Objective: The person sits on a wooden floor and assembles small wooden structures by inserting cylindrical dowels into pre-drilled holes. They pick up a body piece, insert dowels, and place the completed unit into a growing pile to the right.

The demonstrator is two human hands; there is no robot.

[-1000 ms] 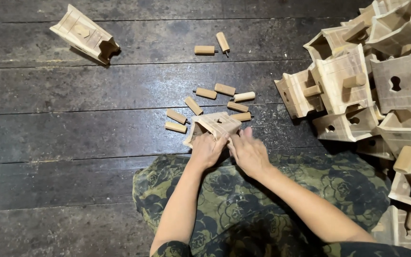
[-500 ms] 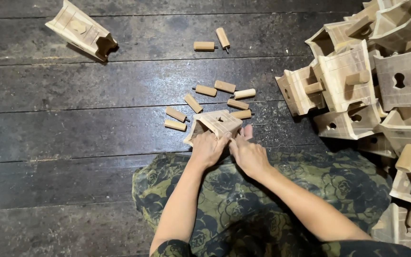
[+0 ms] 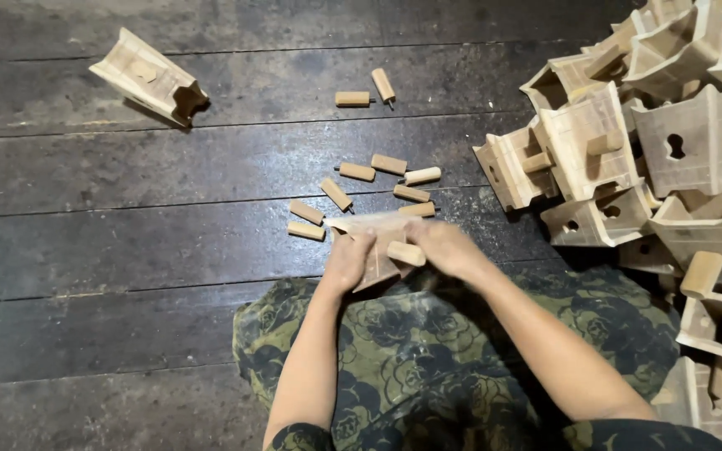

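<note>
Between both hands (image 3: 394, 250), wooden piece (image 3: 378, 242) with peg (image 3: 406, 253)

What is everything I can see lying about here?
Floor: one, dark planks, under everything.
Wooden piece: one, pale, held in both hands.
Peg: one, pale, at the held piece by the right hand.
Loose pegs: about ten, tan, on the floor beyond the hands.
Lone piece: one, pale, top left.
Pile: many pale wooden pieces, right side.
Cloth: one, green, floral, over the lap.
Left hand: on the held piece.
Right hand: on the held piece and peg.
</note>
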